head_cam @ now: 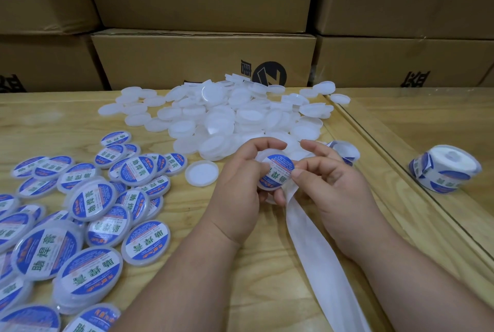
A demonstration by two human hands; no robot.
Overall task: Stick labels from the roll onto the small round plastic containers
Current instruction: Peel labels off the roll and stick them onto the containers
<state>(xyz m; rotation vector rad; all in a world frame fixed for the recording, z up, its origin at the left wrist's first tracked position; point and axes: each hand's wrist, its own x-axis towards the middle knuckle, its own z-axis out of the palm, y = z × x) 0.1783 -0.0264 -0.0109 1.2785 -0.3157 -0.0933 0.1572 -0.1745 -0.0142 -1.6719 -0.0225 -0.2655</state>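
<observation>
- Head view, centre of the frame: the left hand point(242, 182) grips a small round translucent white container point(275, 175) by its rim, thumb at the near edge and fingers curled over the far edge, tilted toward the camera just above the table point(262, 273).
- On the container's face lies a round label point(278, 171), blue around the edge with a white band across the middle that carries green characters and a little orange print.
- The right hand point(334, 182) pinches at the label's right edge with thumb and forefinger, its other fingers curled loosely behind.
- A strip of white backing paper point(318, 246) runs from under the two hands down to the lower right of the frame, lying flat on the wood.
- Left and lower left: a spread of labelled containers point(80, 214), overlapping one another, all showing the same blue, white and green face.
- Upper centre: a heap of unlabelled containers point(227, 115), plain milky white and shallow, some face up, some flipped; one lies alone just left of the hands.
- Right edge: a label roll point(445, 174) stands on the table beyond a raised wooden strip, blue labels showing around its side.
- Just beyond the right hand, a loose curl of labels rests near the heap.
- Top of the frame: stacked cardboard boxes point(203, 59) with black printing stand behind the table.
</observation>
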